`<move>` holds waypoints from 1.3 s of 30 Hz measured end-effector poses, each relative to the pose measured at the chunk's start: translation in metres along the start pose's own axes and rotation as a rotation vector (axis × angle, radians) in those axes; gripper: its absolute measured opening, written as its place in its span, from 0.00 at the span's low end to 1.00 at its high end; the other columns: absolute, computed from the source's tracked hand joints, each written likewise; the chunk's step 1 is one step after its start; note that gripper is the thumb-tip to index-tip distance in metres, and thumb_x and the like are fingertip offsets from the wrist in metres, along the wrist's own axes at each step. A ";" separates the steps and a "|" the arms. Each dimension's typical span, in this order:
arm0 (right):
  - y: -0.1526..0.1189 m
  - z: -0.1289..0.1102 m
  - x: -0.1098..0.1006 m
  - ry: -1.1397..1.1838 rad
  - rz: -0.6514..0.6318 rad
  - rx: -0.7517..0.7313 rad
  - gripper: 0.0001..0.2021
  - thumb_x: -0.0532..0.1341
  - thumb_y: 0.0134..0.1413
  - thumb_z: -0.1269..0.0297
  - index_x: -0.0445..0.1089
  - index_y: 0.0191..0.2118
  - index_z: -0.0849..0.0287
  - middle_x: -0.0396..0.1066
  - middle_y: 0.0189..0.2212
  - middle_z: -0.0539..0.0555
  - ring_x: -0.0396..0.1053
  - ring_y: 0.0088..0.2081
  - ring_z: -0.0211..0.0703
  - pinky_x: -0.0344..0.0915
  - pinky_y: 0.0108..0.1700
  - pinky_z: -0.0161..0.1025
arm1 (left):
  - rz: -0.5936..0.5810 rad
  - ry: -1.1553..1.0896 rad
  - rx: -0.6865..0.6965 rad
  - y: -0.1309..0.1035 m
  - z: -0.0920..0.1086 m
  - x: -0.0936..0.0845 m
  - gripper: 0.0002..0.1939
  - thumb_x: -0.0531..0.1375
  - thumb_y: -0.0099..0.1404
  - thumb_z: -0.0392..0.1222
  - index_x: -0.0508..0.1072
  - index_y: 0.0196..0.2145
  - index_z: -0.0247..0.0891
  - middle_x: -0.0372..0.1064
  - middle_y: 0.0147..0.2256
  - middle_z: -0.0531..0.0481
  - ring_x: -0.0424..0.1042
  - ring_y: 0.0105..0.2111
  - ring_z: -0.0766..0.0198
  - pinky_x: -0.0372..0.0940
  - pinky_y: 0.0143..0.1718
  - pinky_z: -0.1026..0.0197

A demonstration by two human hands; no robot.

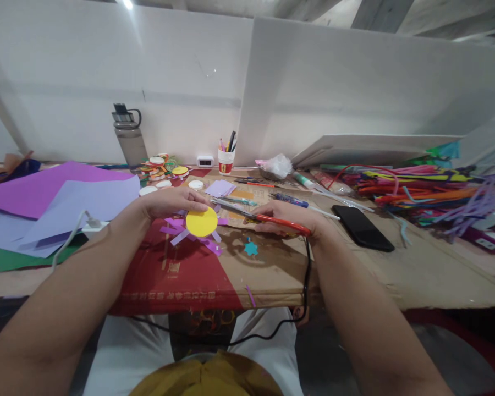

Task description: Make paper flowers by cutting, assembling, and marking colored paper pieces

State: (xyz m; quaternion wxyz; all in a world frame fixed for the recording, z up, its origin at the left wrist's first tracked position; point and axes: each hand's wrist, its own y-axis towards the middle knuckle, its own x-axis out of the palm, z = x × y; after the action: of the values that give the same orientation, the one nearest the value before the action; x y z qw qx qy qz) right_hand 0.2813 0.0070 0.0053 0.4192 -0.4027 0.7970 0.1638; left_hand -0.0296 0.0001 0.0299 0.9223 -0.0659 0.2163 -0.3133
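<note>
My left hand (pixel 177 201) pinches a yellow paper disc (pixel 201 222) at its upper edge. Purple and lilac paper strips stick out around the disc like rays; whether each one is joined to it I cannot tell. In my right hand (pixel 278 216) are scissors (pixel 286 223) with red handles, their blades pointing left toward the disc's upper right. A small teal paper star shape (pixel 251 247) lies on the cardboard below the scissors. Nearer the table edge is a thin purple paper strip (pixel 251 296).
Purple sheets (pixel 53 187) and a white plug (pixel 94 223) lie at left. A bottle (pixel 130 135), a pen cup (pixel 226 159) and white discs stand or lie behind. To the right are a black phone (pixel 363 227) and bundled pipe cleaners (pixel 421 187). A black cable (pixel 307 275) hangs over the front edge.
</note>
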 end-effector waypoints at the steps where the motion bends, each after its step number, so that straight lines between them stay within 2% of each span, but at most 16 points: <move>1: 0.000 0.000 0.000 0.003 0.002 -0.002 0.18 0.58 0.54 0.47 0.63 0.26 0.58 0.59 0.21 0.46 0.56 0.24 0.35 0.50 0.26 0.33 | 0.006 -0.012 0.001 0.000 0.000 0.000 0.11 0.67 0.53 0.43 0.82 0.34 0.38 0.77 0.34 0.43 0.74 0.29 0.60 0.63 0.27 0.66; 6: 0.000 -0.003 0.001 -0.002 0.010 0.002 0.18 0.57 0.55 0.48 0.62 0.26 0.57 0.57 0.20 0.46 0.54 0.23 0.34 0.49 0.26 0.33 | 0.047 -0.057 0.000 0.001 0.000 0.002 0.10 0.67 0.52 0.40 0.82 0.34 0.38 0.77 0.33 0.42 0.75 0.28 0.59 0.64 0.26 0.65; 13: -0.001 -0.006 0.001 0.005 0.026 0.001 0.18 0.57 0.54 0.48 0.61 0.25 0.58 0.56 0.20 0.45 0.53 0.23 0.33 0.49 0.26 0.33 | 0.122 -0.145 -0.004 0.001 0.000 0.003 0.09 0.69 0.45 0.33 0.82 0.28 0.40 0.77 0.29 0.45 0.75 0.26 0.58 0.66 0.24 0.65; 21: -0.001 -0.005 0.000 -0.001 0.027 0.031 0.19 0.58 0.53 0.47 0.61 0.24 0.58 0.57 0.20 0.45 0.53 0.22 0.33 0.48 0.25 0.32 | 0.058 -0.120 -0.009 0.002 -0.003 -0.001 0.09 0.68 0.50 0.39 0.82 0.32 0.38 0.77 0.31 0.42 0.74 0.26 0.61 0.62 0.23 0.67; 27: -0.001 -0.005 0.002 0.044 0.030 0.077 0.20 0.59 0.52 0.45 0.63 0.24 0.57 0.56 0.18 0.45 0.53 0.20 0.33 0.46 0.23 0.32 | -0.007 -0.062 0.019 0.001 0.000 0.000 0.12 0.68 0.53 0.46 0.79 0.33 0.36 0.74 0.29 0.45 0.70 0.24 0.66 0.60 0.23 0.69; 34: -0.003 -0.010 0.001 0.069 0.030 0.092 0.19 0.58 0.53 0.45 0.61 0.26 0.57 0.55 0.19 0.44 0.54 0.21 0.32 0.47 0.22 0.31 | -0.037 -0.054 -0.001 -0.002 0.006 0.002 0.13 0.68 0.53 0.46 0.77 0.32 0.34 0.71 0.26 0.49 0.66 0.22 0.71 0.56 0.21 0.71; 37: -0.001 -0.011 0.002 0.088 0.074 0.098 0.19 0.59 0.53 0.47 0.61 0.25 0.58 0.54 0.19 0.44 0.53 0.21 0.32 0.46 0.22 0.32 | -0.020 -0.056 -0.005 -0.001 0.004 0.000 0.13 0.67 0.54 0.45 0.77 0.35 0.34 0.73 0.28 0.49 0.67 0.23 0.71 0.59 0.23 0.70; 39: 0.002 -0.011 0.005 0.104 0.174 0.078 0.17 0.58 0.53 0.49 0.63 0.26 0.58 0.55 0.19 0.44 0.52 0.21 0.32 0.46 0.23 0.32 | 0.038 -0.073 0.002 0.002 0.002 0.000 0.14 0.68 0.54 0.44 0.78 0.37 0.35 0.75 0.31 0.47 0.69 0.25 0.69 0.62 0.25 0.69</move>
State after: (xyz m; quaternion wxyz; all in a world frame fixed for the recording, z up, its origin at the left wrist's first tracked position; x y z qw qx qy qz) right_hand 0.2720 -0.0009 0.0078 0.3768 -0.3231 0.8556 0.1471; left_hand -0.0282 0.0016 0.0314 0.9355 -0.0722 0.1832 -0.2934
